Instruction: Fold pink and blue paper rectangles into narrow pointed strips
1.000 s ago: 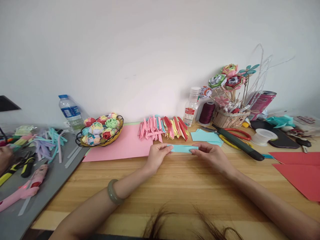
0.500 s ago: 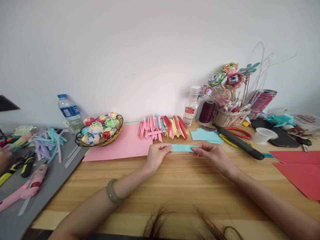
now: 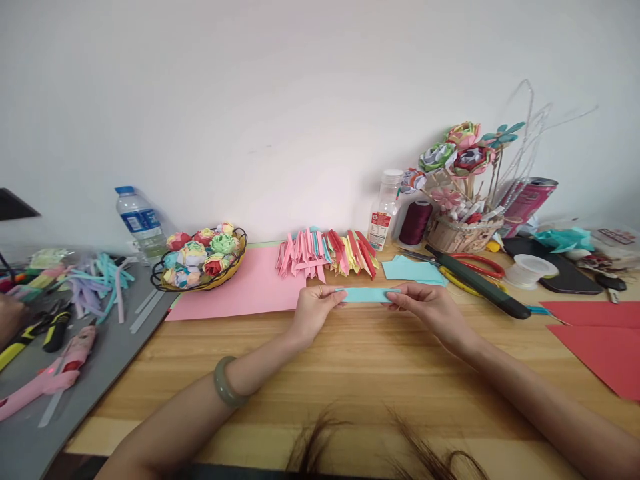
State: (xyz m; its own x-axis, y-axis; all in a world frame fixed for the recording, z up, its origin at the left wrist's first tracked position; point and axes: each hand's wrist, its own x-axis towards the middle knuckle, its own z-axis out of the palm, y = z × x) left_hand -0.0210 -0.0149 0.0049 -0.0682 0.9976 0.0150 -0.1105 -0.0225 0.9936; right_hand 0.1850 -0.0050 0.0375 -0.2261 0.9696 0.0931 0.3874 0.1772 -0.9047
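Observation:
A light-blue strip of paper (image 3: 367, 295) is stretched between my hands, just above the wooden table. My left hand (image 3: 316, 308) pinches its left end between thumb and fingers. At the right end, my right hand (image 3: 425, 305) pinches it the same way. Behind the strip lies a row of folded paper pieces (image 3: 327, 255) in pink, red, yellow and blue. Several light-blue paper sheets (image 3: 414, 271) rest just beyond my right hand. A pink paper sheet (image 3: 265, 283) lies to the left of my left hand.
On the left are a basket of paper flowers (image 3: 200, 260), a water bottle (image 3: 140, 223), a pink glue gun (image 3: 65, 367) and another person's hand (image 3: 11, 320). To the right are a green-handled tool (image 3: 480, 283), a thread spool (image 3: 415, 223), a flower basket (image 3: 463, 233) and red paper (image 3: 600, 353).
Both hands still hold the blue strip in nearly the same place. The view has shifted very slightly.

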